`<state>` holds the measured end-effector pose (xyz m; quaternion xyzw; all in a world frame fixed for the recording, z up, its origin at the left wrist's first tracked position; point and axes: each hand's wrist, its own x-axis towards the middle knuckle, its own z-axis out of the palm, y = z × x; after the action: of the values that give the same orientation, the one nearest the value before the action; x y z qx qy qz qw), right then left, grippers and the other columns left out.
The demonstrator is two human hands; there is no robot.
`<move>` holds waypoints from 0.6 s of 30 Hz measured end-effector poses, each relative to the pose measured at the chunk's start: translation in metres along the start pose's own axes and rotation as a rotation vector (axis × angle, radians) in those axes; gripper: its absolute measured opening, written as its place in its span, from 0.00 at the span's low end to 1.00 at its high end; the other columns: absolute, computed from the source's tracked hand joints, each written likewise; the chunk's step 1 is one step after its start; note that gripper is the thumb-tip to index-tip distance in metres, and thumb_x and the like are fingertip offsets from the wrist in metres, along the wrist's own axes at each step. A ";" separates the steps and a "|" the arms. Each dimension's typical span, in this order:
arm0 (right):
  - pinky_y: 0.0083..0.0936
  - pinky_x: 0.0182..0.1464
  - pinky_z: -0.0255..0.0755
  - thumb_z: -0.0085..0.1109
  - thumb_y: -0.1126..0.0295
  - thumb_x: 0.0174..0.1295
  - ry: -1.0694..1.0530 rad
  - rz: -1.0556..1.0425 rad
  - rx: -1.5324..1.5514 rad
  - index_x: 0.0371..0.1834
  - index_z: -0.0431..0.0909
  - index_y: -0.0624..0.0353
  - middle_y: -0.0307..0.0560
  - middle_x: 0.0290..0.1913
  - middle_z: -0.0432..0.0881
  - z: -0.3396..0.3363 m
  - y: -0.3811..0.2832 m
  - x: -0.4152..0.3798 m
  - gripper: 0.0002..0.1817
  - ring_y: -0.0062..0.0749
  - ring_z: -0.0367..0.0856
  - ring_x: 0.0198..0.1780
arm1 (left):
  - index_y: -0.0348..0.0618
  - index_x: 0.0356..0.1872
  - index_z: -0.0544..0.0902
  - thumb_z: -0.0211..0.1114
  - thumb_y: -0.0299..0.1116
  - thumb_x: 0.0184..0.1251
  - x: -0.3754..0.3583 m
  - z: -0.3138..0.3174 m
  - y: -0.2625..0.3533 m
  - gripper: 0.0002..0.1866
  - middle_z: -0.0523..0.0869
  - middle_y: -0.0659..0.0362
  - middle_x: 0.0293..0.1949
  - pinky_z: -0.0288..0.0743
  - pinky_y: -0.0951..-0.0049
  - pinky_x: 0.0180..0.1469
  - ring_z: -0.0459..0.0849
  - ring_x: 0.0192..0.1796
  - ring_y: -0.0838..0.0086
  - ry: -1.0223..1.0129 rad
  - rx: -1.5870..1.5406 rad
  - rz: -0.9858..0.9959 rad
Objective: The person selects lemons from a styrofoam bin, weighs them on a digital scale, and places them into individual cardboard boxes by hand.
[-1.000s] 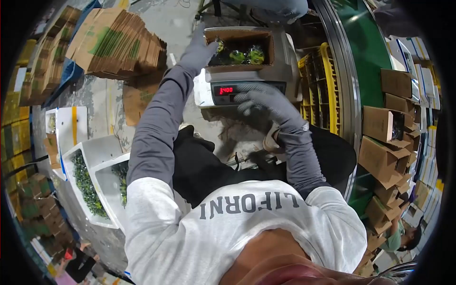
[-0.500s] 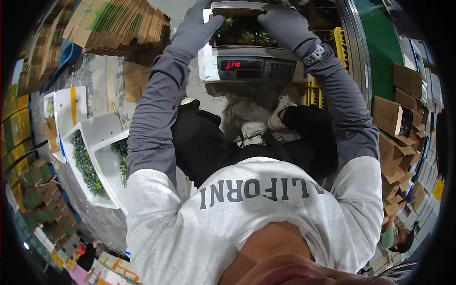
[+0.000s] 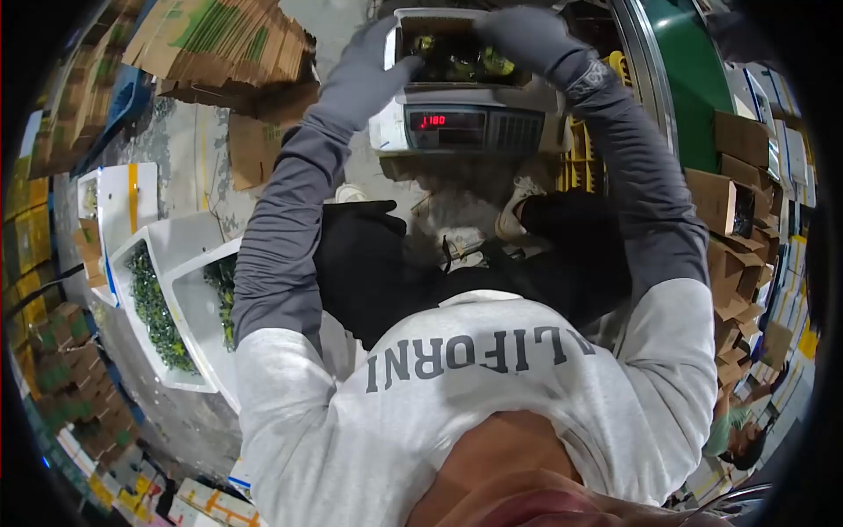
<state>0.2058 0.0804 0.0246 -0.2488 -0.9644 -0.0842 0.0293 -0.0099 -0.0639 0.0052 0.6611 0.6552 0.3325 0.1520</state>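
Note:
A cardboard box (image 3: 465,85) with several dark and yellowish-green pieces of produce (image 3: 461,63) inside sits on a white digital scale (image 3: 382,132), whose red display (image 3: 433,120) reads about 1180. My left hand (image 3: 364,75), in a grey glove, is at the box's left side with thumb and fingers apart, holding nothing. Above the box's right end, my right hand (image 3: 527,42), also gloved in grey, has its fingers extended and slightly blurred. It partly hides that corner, and I see nothing gripped in it.
Stacked flattened cartons (image 3: 224,44) stand at upper left. White foam boxes (image 3: 180,241) holding green leafy produce are to my left. A yellow crate (image 3: 581,162) lies beyond the scale, beside a green-topped surface (image 3: 694,79). Open cardboard boxes (image 3: 711,206) and a person (image 3: 742,430) are at right.
Both hands have eased off the box, the left slightly down and the right slightly upward. The display has gone from about 1170 to 1180. The box interior shows more clearly.

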 end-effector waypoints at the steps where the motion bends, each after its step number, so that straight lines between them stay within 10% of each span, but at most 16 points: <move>1: 0.34 0.34 0.77 0.57 0.68 0.57 -0.073 -0.005 -0.130 0.42 0.79 0.52 0.45 0.30 0.82 -0.048 -0.015 0.007 0.10 0.38 0.83 0.32 | 0.42 0.63 0.66 0.66 0.47 0.57 0.000 -0.004 0.006 0.35 0.69 0.44 0.60 0.64 0.60 0.64 0.68 0.63 0.52 0.040 -0.027 0.064; 2: 0.40 0.32 0.74 0.52 0.70 0.55 -0.034 -0.018 0.028 0.30 0.78 0.55 0.48 0.26 0.80 -0.097 -0.024 0.002 0.05 0.47 0.82 0.31 | 0.42 0.61 0.69 0.65 0.46 0.58 0.000 -0.012 0.017 0.32 0.70 0.44 0.60 0.66 0.61 0.63 0.70 0.62 0.52 0.083 -0.055 0.129; 7: 0.29 0.36 0.72 0.58 0.73 0.52 0.342 -0.257 0.643 0.32 0.74 0.61 0.50 0.26 0.78 -0.162 -0.066 0.006 0.06 0.40 0.79 0.30 | 0.36 0.64 0.63 0.65 0.35 0.60 0.005 -0.022 0.043 0.33 0.71 0.47 0.60 0.61 0.66 0.66 0.69 0.64 0.59 -0.003 -0.873 0.261; 9: 0.23 0.36 0.72 0.60 0.70 0.57 0.238 -0.191 0.810 0.39 0.76 0.63 0.47 0.30 0.80 -0.159 -0.068 0.011 0.10 0.28 0.77 0.31 | 0.39 0.52 0.80 0.61 0.22 0.58 -0.025 -0.059 0.017 0.18 0.85 0.53 0.43 0.75 0.75 0.52 0.82 0.50 0.64 0.146 -0.072 0.531; 13: 0.16 0.38 0.72 0.56 0.66 0.65 0.154 -0.067 1.252 0.48 0.76 0.63 0.38 0.36 0.80 -0.118 -0.036 0.012 0.14 0.18 0.76 0.34 | 0.23 0.45 0.80 0.57 0.23 0.61 -0.127 -0.091 -0.023 0.14 0.79 0.47 0.51 0.76 0.66 0.56 0.80 0.53 0.63 0.382 -0.464 0.003; 14: 0.16 0.38 0.72 0.56 0.66 0.65 0.090 0.028 1.301 0.48 0.75 0.63 0.37 0.36 0.79 -0.115 -0.025 0.008 0.14 0.18 0.76 0.34 | 0.32 0.48 0.81 0.55 0.20 0.64 -0.149 -0.099 -0.015 0.13 0.81 0.48 0.49 0.77 0.64 0.52 0.81 0.50 0.63 0.542 -0.711 -0.286; 15: 0.15 0.38 0.72 0.56 0.66 0.65 0.024 0.123 1.346 0.49 0.75 0.63 0.37 0.36 0.79 -0.111 -0.015 0.005 0.14 0.18 0.76 0.34 | 0.32 0.50 0.79 0.53 0.20 0.66 -0.199 -0.105 -0.043 0.14 0.80 0.47 0.51 0.76 0.63 0.54 0.80 0.52 0.63 0.421 0.001 -0.075; 16: 0.15 0.38 0.72 0.56 0.66 0.65 0.002 0.164 1.327 0.48 0.76 0.64 0.37 0.36 0.79 -0.104 -0.003 0.001 0.14 0.18 0.76 0.34 | 0.30 0.52 0.77 0.54 0.21 0.66 -0.252 -0.123 -0.062 0.15 0.79 0.46 0.53 0.75 0.64 0.57 0.79 0.55 0.64 0.269 0.345 -0.262; 17: 0.16 0.38 0.72 0.57 0.66 0.64 -0.020 0.203 1.308 0.47 0.76 0.64 0.37 0.36 0.79 -0.094 0.007 -0.003 0.14 0.18 0.76 0.34 | 0.29 0.54 0.75 0.59 0.22 0.63 -0.295 -0.114 -0.079 0.18 0.80 0.46 0.52 0.75 0.68 0.56 0.80 0.53 0.64 0.681 -0.440 -0.604; 18: 0.16 0.37 0.72 0.57 0.66 0.64 -0.040 0.243 1.288 0.47 0.76 0.64 0.36 0.35 0.79 -0.087 0.011 -0.003 0.14 0.19 0.76 0.34 | 0.31 0.59 0.71 0.61 0.26 0.63 -0.310 -0.116 -0.063 0.23 0.78 0.47 0.53 0.72 0.66 0.58 0.79 0.54 0.63 0.764 -0.430 -0.756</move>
<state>0.2154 0.0730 0.1118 -0.2901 -0.7872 0.5190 0.1636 -0.1069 -0.3852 -0.0245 0.1682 0.7718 0.5961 0.1438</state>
